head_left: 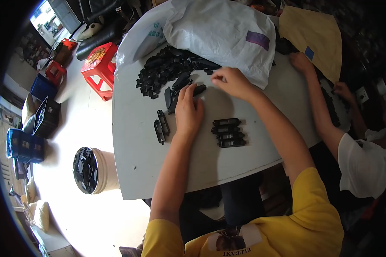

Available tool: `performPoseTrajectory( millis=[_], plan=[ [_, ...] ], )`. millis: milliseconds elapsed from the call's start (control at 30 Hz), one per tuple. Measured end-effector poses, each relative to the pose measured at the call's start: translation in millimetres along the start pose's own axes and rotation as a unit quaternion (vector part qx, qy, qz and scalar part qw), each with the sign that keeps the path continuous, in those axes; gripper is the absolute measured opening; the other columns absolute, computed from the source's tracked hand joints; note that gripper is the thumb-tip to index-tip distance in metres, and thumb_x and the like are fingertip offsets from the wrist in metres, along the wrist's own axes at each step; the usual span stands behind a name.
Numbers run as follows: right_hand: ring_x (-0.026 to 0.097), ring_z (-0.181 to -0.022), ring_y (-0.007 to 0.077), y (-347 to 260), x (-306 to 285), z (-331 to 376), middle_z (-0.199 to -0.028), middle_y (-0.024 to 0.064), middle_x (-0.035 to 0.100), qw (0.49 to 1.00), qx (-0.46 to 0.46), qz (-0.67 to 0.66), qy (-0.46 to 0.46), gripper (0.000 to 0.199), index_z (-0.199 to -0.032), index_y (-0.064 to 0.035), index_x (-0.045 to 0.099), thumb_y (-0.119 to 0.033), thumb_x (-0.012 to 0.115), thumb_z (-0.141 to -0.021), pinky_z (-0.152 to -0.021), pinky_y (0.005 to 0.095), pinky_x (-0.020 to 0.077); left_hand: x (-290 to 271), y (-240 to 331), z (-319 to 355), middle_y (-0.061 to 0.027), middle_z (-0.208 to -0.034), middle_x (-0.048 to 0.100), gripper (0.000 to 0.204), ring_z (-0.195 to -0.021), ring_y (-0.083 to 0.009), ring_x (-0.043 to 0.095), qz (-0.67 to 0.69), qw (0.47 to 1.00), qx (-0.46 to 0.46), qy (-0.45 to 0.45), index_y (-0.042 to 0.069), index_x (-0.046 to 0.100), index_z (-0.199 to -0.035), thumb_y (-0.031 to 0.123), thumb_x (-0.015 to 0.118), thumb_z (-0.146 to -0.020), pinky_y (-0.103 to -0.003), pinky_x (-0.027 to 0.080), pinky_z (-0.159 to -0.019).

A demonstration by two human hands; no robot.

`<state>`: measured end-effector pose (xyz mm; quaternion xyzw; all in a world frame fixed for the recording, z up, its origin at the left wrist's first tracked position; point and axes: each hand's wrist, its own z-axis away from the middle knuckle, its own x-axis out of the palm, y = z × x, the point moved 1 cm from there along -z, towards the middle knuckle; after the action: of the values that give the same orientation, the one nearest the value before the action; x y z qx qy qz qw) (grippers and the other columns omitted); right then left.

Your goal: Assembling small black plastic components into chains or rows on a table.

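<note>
Hands work side by side on the white counter (133, 141): the left hand (188, 112) lies palm down, fingers stretched forward, its tips resting on a long black plastic part (185, 93) at the near edge of the loose heap of black parts (167, 68); the right hand (232, 82) is curled, fingertips pinched together just beside the white plastic bag (221, 34), though whether anything sits in that pinch I cannot tell. A neat row of four black parts (228, 132) lies between the forearms, and two more narrow pieces (161, 125) lie left of the left wrist. To do this well, it seems wise to draw one part clear of the heap before lifting and to set it square with the row. The parts' detail is too small and dark to read, the bag covers part of the heap, and a second person's hand (301, 62) at the right partly hides further black pieces.
</note>
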<state>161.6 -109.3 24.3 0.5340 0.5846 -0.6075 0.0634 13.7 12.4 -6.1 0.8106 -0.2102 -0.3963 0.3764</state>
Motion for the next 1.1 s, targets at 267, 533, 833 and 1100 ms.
performPoseTrajectory(
  millis=[267, 533, 833, 1100],
  plan=[
    [0.062, -0.073, 0.0259, -20.6, 35.7, -30.0, -0.086, 0.0112, 0.064, 0.983, -0.067, -0.008, 0.168, 0.015, -0.093, -0.0051, 0.068, -0.011, 0.062, -0.080, -0.069, 0.0352, 0.0491, -0.1, -14.2, 0.0, -0.0171, -0.116, 0.055, 0.044, -0.078, -0.0258, 0.060, -0.007, 0.999, 0.029, 0.032, 0.002, 0.055, -0.120, -0.005, 0.057, -0.077, -0.030, 0.049, -0.066],
    [0.062, -0.074, 0.0170, 36.1, -35.4, 70.0, -0.082, 0.0074, 0.063, 0.917, 0.054, -0.070, 0.389, 0.016, -0.088, -0.0037, 0.065, 0.003, 0.057, -0.076, -0.064, 0.0282, 0.0490, 4.2, -9.0, -2.4, -0.0074, -0.103, 0.061, 0.039, -0.065, -0.0128, 0.054, -0.012, 1.000, 0.013, 0.021, 0.005, 0.058, -0.118, -0.001, 0.059, -0.080, -0.025, 0.046, -0.063],
    [0.059, -0.089, 0.0254, 97.7, -49.9, 93.7, -0.093, 0.0093, 0.061, 0.896, 0.136, 0.036, 0.421, 0.022, -0.092, -0.0067, 0.065, 0.001, 0.058, -0.072, -0.078, 0.0354, 0.0481, 0.9, -18.8, -3.2, -0.0064, -0.110, 0.063, 0.038, -0.066, -0.0119, 0.054, -0.037, 0.998, 0.036, 0.021, 0.006, 0.059, -0.119, -0.002, 0.056, -0.082, -0.025, 0.046, -0.064],
    [0.046, -0.113, 0.0372, 151.1, -86.8, 65.1, -0.119, 0.0181, 0.051, 0.875, 0.198, 0.194, 0.396, 0.039, -0.111, -0.0080, 0.060, -0.010, 0.064, -0.073, -0.095, 0.0418, 0.0404, -1.3, -15.9, -3.8, -0.0067, -0.107, 0.062, 0.034, -0.065, -0.0104, 0.052, -0.047, 0.998, 0.037, 0.013, 0.004, 0.061, -0.115, -0.001, 0.056, -0.081, -0.023, 0.043, -0.060]
  ],
)
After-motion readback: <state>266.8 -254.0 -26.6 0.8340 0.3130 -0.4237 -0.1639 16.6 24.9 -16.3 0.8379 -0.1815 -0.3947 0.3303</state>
